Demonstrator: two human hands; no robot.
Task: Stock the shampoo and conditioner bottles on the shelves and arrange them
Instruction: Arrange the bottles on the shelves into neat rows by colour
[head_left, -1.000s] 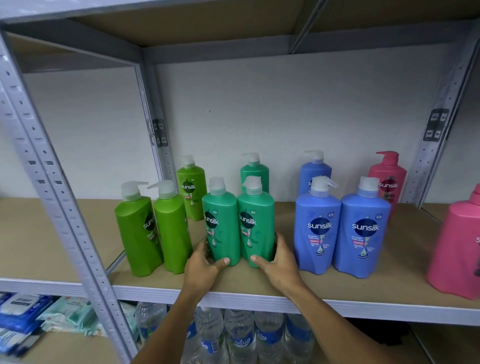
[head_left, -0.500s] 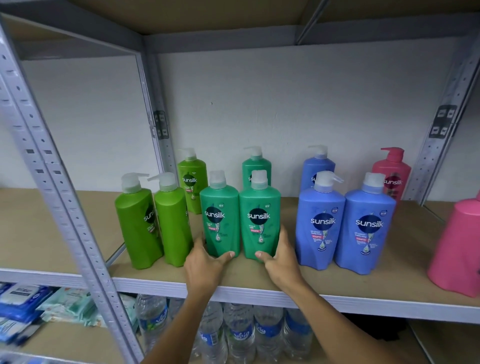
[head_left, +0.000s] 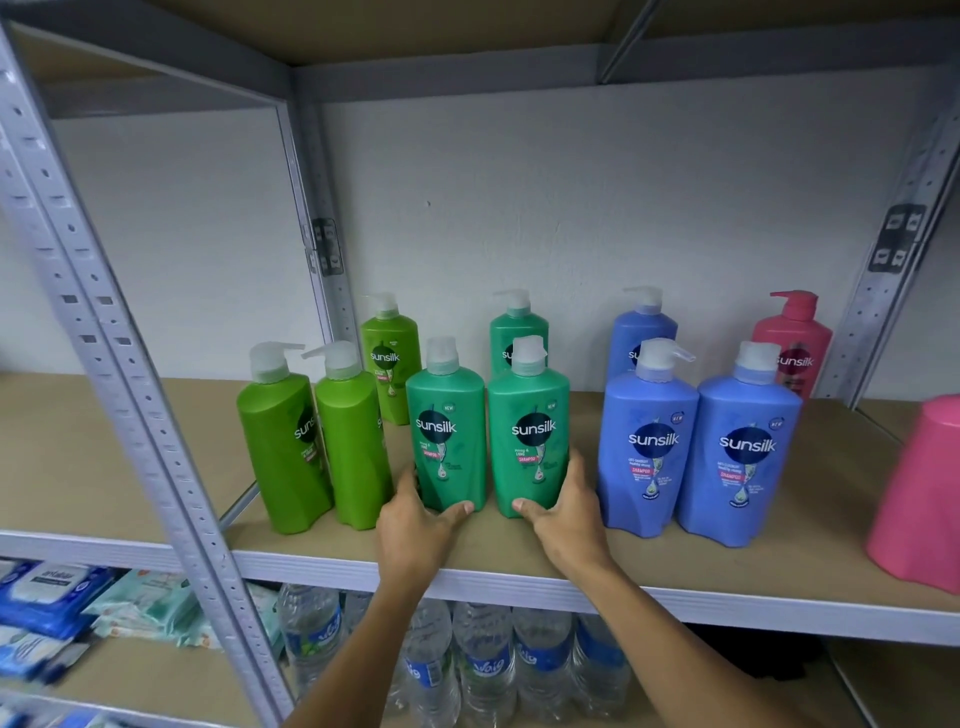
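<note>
Two teal Sunsilk pump bottles stand side by side at the front of the shelf (head_left: 623, 566), labels facing me. My left hand (head_left: 418, 514) grips the base of the left teal bottle (head_left: 447, 421). My right hand (head_left: 563, 512) grips the base of the right teal bottle (head_left: 527, 421). A third teal bottle (head_left: 517, 327) stands behind them. Two lime green bottles (head_left: 283, 441) (head_left: 350, 436) stand to the left, turned sideways, with a third (head_left: 389, 358) behind. Two blue bottles (head_left: 649, 441) (head_left: 740, 452) stand to the right, one more (head_left: 641, 327) behind.
A dark pink bottle (head_left: 792, 343) stands at the back right and a large pink bottle (head_left: 919, 493) at the right edge. A grey metal upright (head_left: 130, 389) crosses the left foreground. Water bottles (head_left: 483, 670) and wipe packs (head_left: 52, 597) fill the lower shelf.
Both hands have turned the two front teal bottles so their labels face forward. The pair has stayed at the shelf front between the green and blue bottles.
</note>
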